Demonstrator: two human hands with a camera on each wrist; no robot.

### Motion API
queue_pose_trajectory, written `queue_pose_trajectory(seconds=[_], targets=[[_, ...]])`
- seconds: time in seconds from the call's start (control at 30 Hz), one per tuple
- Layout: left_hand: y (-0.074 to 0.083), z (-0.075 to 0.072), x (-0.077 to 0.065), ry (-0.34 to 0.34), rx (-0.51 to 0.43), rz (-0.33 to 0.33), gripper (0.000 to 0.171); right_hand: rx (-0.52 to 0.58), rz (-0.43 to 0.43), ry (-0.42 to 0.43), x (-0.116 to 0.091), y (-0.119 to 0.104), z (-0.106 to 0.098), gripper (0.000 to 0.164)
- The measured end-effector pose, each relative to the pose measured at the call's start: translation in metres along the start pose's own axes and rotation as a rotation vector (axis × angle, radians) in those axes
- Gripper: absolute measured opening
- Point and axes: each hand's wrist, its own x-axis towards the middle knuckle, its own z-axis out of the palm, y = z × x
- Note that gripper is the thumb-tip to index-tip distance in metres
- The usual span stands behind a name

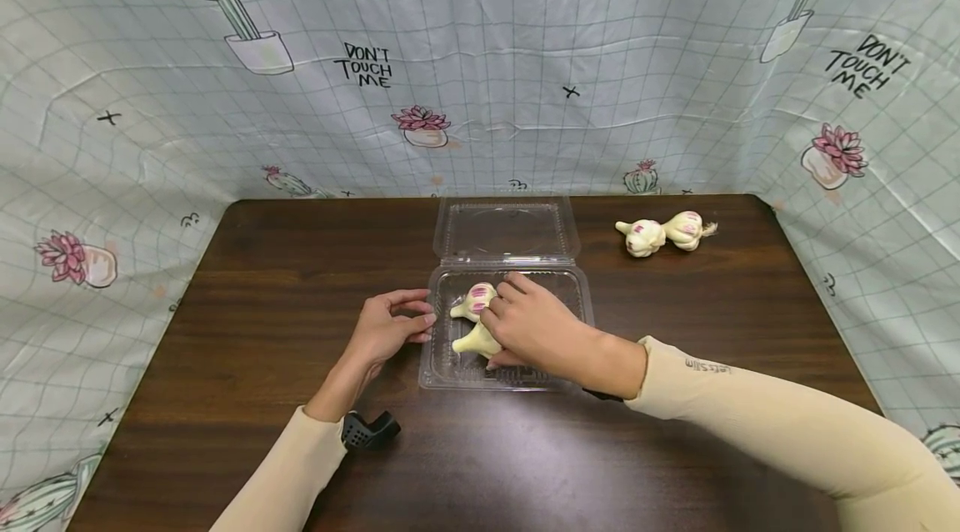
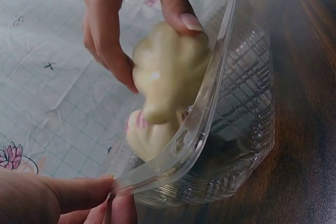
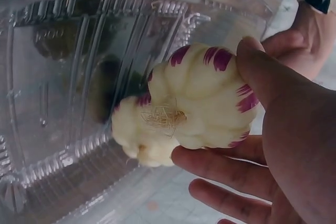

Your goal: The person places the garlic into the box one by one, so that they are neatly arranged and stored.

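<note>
The garlic bulb (image 1: 475,341) is gripped by the right hand (image 1: 536,328) between thumb and fingers around its swollen body, with the stem pointed toward the left side of the clear container (image 1: 465,378); whether its weight is borne by the container floor cannot be told. A second bulb (image 1: 480,296) is seen just beside it, inside the container. The container's near-left rim is pinched by the left hand (image 1: 384,328), and two more bulbs (image 1: 664,233) are seen on the bench (image 1: 285,290). The held bulb's smooth, slightly glossy, painted-looking skin suggests a moulded piece, probably light, firm and a little slippery. It is best taken across the widest lobes, while the slim stem and wispy roots should be spared. The container's thin walls are judged flexible and easily shifted, so the rim is sensibly steadied.
</note>
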Motion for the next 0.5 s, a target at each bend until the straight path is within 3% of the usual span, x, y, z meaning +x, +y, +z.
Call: queue_pose_trajectory(seconds=[0.2, 0.5], targets=[[0.002, 0.000, -0.001, 0.005, -0.004, -0.003, 0.044, -0.020, 0.003, -0.022, 0.004, -0.007, 0.005, 0.065], [0.002, 0.000, -0.001, 0.010, 0.003, -0.010, 0.043, 0.040, 0.032, -0.069, 0.005, -0.011, 0.013, 0.064]])
